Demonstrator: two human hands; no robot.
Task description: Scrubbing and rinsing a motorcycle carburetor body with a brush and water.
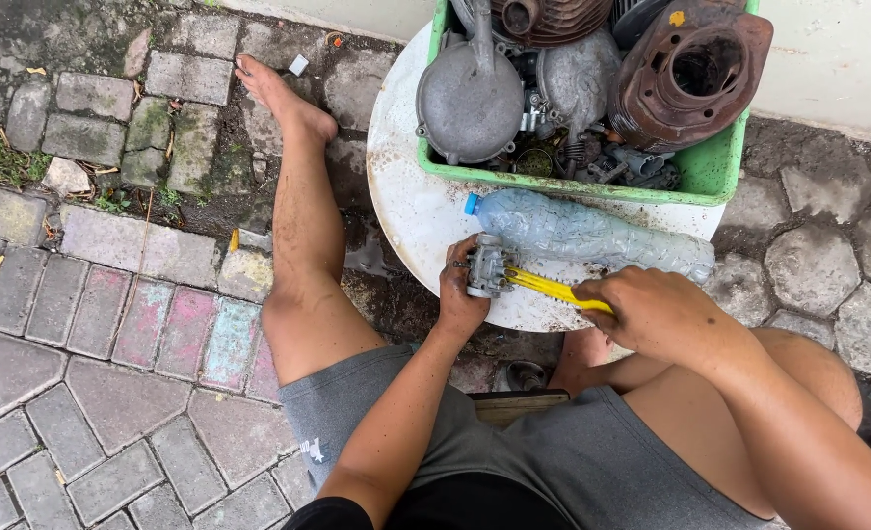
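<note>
Grey shorts (592,461) and bare knees fill the near edge of the view, the person sitting low on paved ground with one leg stretched out to the left. Just beyond, the left hand (458,294) is closed around a small grey metal engine part (487,267), likely a carburettor, steadying it at the near rim of the round white bench (406,196). The right hand (651,309) is wrapped tight on the handle of a yellow tool (551,287), whose tip is at the part; the tip itself is too small to make out. A crumpled clear plastic bottle (592,234) with a blue cap lies just behind them. Farther back, a green crate (710,172) holds rusty cylinders and grey engine covers. Judging from this, work on the part is under way: it looks whole, and the crate is full of grimy pieces
</note>
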